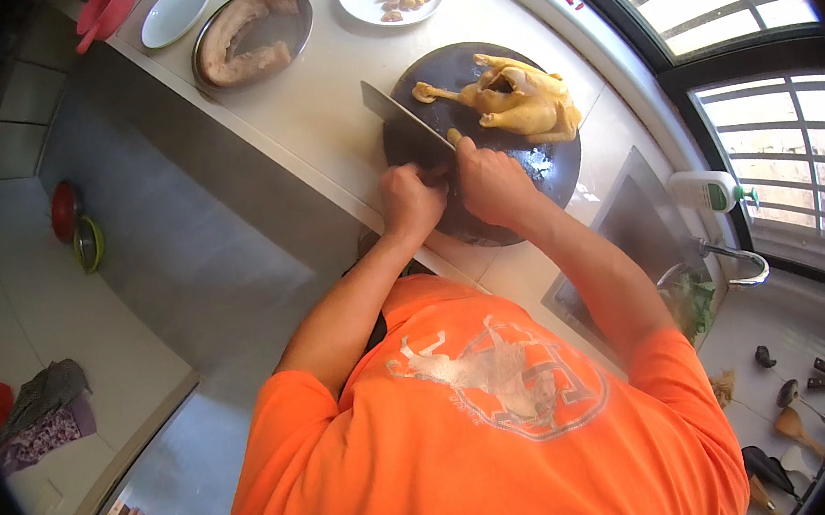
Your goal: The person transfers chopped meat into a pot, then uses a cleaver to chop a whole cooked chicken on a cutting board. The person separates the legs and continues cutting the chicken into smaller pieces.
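Observation:
A cleaver [409, 116] slants over the left part of a round dark chopping board [487, 212], its blade pointing up and left. My right hand [495, 179] is closed at the near end of the blade, with the grip mostly hidden. A small yellowish piece [454, 136] shows by its fingertips; what it is cannot be told. Close beside it, my left hand [412, 199] is curled over the board's near left edge, and its fingers hide whatever may be in them. A whole plucked yellow chicken [528, 106] lies at the board's far right, one leg stretched left.
Beyond the board are a metal dish [306, 31] with a long strip of meat [241, 60], a white plate [352, 9] of small pieces and an empty white dish [175, 12]. On the right are a sink [623, 213], faucet [741, 264], bottle [700, 191] and utensils [800, 428].

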A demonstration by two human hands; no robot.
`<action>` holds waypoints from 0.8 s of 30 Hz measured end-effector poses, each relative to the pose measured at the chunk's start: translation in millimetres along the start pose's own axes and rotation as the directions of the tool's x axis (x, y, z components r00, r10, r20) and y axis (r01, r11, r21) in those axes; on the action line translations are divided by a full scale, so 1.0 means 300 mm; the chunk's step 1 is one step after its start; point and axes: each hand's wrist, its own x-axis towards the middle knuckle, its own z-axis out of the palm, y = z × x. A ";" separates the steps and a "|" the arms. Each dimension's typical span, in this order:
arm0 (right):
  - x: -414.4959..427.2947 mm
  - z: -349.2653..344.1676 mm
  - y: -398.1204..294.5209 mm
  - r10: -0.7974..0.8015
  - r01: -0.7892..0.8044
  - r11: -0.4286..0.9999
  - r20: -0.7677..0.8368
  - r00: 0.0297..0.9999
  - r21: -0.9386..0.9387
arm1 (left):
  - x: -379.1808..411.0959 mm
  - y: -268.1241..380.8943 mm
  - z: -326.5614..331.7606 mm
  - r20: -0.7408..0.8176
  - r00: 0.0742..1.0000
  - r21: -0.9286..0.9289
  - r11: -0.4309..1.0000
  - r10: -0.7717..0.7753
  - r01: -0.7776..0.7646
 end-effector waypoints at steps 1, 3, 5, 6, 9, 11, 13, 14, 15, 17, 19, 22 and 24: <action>-0.019 0.008 0.016 0.015 -0.015 1.000 0.016 1.000 0.011 | -0.005 0.003 -0.005 0.001 1.000 -0.018 1.000 0.001 -0.001; -0.056 0.016 0.039 0.045 -0.046 0.999 0.050 0.998 0.014 | -0.009 -0.002 0.000 0.004 1.000 0.014 1.000 -0.006 0.005; -0.087 0.022 0.057 0.078 -0.078 0.997 0.087 0.993 -0.005 | -0.018 -0.029 0.028 0.008 1.000 0.114 0.993 -0.020 0.019; -0.089 0.043 0.069 0.018 -0.017 1.000 0.052 0.998 -0.011 | -0.016 -0.030 0.031 -0.007 1.000 0.103 0.995 0.013 -0.012; -0.145 0.074 0.092 0.035 -0.036 0.999 0.037 0.999 0.039 | -0.013 -0.037 0.033 -0.055 0.990 0.093 0.988 0.129 -0.123; -0.155 0.073 0.106 0.020 -0.020 1.000 0.006 1.000 0.021 | -0.005 -0.055 0.020 -0.088 0.969 0.117 0.969 0.230 -0.219; -0.179 0.038 0.113 0.034 -0.034 0.999 0.029 0.999 0.033 | 0.004 -0.060 0.017 -0.092 0.963 0.137 0.961 0.254 -0.241; -0.218 0.038 0.120 0.024 -0.025 0.999 0.046 0.999 0.036 | 0.004 -0.063 0.014 -0.093 0.959 0.146 0.957 0.267 -0.252; -0.248 0.040 0.135 0.043 -0.045 0.999 0.061 0.997 0.028 | 0.003 -0.052 0.010 -0.083 0.979 0.147 0.974 0.184 -0.170; -0.285 0.056 0.171 0.083 -0.084 0.996 0.089 0.993 0.012 | -0.005 -0.035 -0.011 -0.061 0.998 0.153 0.988 0.014 -0.005; -0.271 0.050 0.188 0.057 -0.058 0.997 0.017 0.998 0.055 | -0.011 -0.042 -0.009 -0.019 0.995 0.016 0.995 -0.102 0.102; -0.252 0.066 0.164 0.100 -0.095 0.992 -0.053 0.994 0.082 | -0.036 0.000 -0.006 0.024 0.983 -0.050 0.982 -0.180 0.181; -0.218 0.092 0.159 0.084 -0.072 0.991 -0.114 0.990 0.110 | -0.061 0.033 -0.013 0.008 0.983 -0.004 0.983 -0.184 0.184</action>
